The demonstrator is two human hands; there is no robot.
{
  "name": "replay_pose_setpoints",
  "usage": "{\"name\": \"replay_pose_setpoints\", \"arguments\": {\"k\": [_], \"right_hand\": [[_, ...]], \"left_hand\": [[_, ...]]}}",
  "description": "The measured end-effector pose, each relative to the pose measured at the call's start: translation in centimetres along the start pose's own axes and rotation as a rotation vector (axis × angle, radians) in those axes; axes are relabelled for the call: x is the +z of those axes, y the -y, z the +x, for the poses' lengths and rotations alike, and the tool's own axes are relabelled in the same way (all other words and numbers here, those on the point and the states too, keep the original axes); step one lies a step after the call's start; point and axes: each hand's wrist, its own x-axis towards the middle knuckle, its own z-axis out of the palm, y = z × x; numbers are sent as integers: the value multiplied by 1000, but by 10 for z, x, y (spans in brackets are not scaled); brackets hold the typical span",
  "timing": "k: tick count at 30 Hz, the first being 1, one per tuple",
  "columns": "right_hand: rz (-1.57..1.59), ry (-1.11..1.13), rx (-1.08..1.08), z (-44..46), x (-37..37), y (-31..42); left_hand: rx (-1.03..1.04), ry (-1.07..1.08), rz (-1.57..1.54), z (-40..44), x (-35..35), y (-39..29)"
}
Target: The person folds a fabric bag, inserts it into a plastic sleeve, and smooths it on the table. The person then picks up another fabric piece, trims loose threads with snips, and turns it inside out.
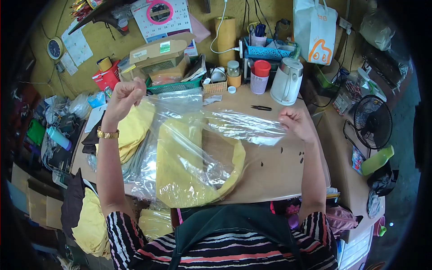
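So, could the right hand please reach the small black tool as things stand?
Probably yes: the small black tool lies uncovered near the right hand, though that hand grips the clear plastic.

the thin transparent plastic film [247,127] is colourless with silvery-white glints, and the flat yellow cloth piece [180,153] shows pale lemon through it. the short-sleeved striped cloth shirt [225,257] is black, crossed by uneven white, pink and coral bands; the dark green cloth apron [220,225] is plain. the linked metal wristband [108,134] is gold. the jug-shaped white kettle [286,83] has a grey lid [293,63], and the tall white carrier bag [313,24] carries an orange line print [320,53].
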Motion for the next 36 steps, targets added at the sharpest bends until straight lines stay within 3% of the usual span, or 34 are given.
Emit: {"name": "replay_pose_setpoints", "arguments": {"k": [1, 2, 3, 4, 6, 7, 9, 10, 12, 16, 18, 19, 21, 22, 24, 25, 27, 28, 29, 31, 33, 34, 36], "right_hand": [[0, -3, -4, 2, -2, -1], [-3, -11, -161, 3, -5, -6], [-9, -20, -320, 4, -9, -10], [-12, -24, -322, 5, -16, -16], [569, 182, -548, 5, -22, -17], [567, 182, -547, 2, -18, -12], [281, 25, -388, -7, 0, 4], [283, 26, -387, -8, 16, 18], [-516, 40, -451, -9, 43, 39], [-682, 269, -489, -1, 31, 16], [146, -80, -109, -3, 30, 23], [145, -81, -107, -1, 25, 17], [3, -232, -386, 5, 16, 4], [4, -233, -386, 6, 16, 4], [182, -201, -597, 8, 20, 9], [184, -199, -597, 10, 18, 9], [469, 54, -624, 11, 12, 10], [308, 16, -405, 1, 9, 20], [309, 16, -405, -1, 9, 31], [-658, 5, -356, -4, 12, 46], [-699, 42, -370, -10, 10, 45], [-740, 82, -389, -12, 9, 44], [-788, 24, -478, -13, 3, 43]], "left_hand": [[64, -30, -49, 0, 2, -1], [128, -58, -100, 0, 3, -2], [134, -56, -100, -1, 1, -4], [103, -73, -34, -5, -3, -6], [-8, -112, 100, -8, -8, -8], [-8, -113, 98, -9, -9, -6], [-126, -111, 173, -12, -10, -1], [-128, -110, 174, -10, -8, -3], [-49, -83, 119, -5, 3, -11], [-33, -82, 209, -7, 3, -27], [-122, -16, 479, -11, 3, -40], [-121, -15, 477, -13, 4, -38], [-111, 25, 519, -18, 3, -30], [-112, 26, 520, -20, 2, -26], [-187, -41, 341, -24, 1, -17], [-189, -41, 343, -26, -1, -13], [-243, -57, 337, -29, -4, -7], [-245, -57, 338, -32, -7, -6], [-224, -54, 265, -34, -10, -4], [-204, -46, 188, -34, -11, -4], [39, -170, -128, -33, -13, -8], [94, -95, -238, -33, -16, -11], [2, -78, -99, -35, -15, -25]]}}
